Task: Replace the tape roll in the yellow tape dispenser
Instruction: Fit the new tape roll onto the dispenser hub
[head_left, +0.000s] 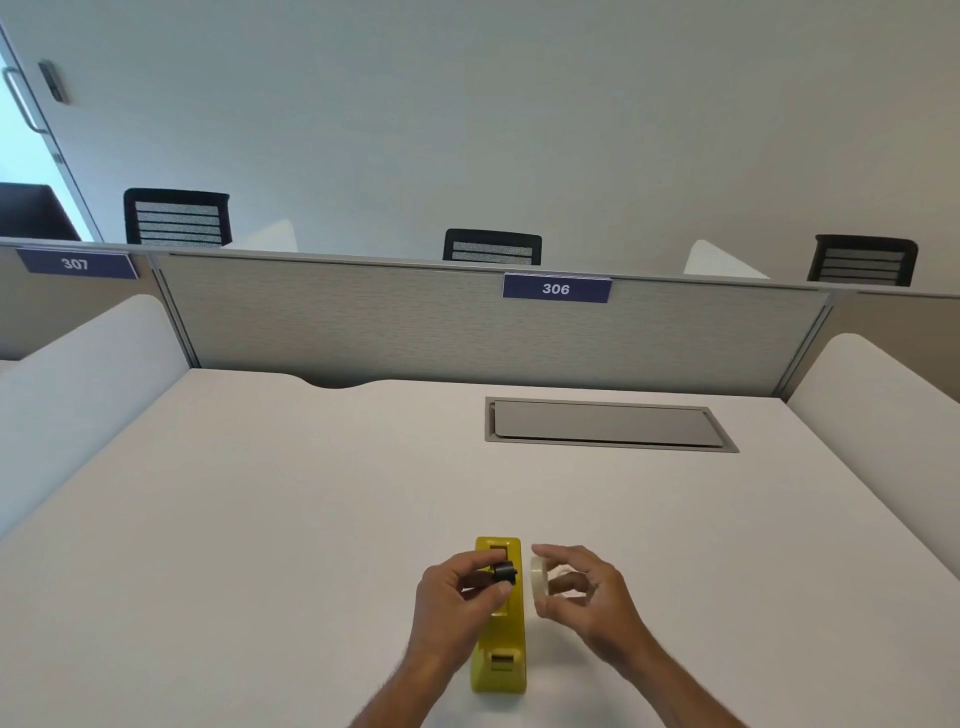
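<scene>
White desk bears yellow dispenser; left hand pinches black spool, right hand grasps clear tape roll.

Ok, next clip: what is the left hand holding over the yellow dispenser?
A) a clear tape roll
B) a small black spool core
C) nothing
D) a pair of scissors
B: the left hand pinches a small black spool core above the yellow tape dispenser, while the clear tape roll is held in the right hand.
</scene>
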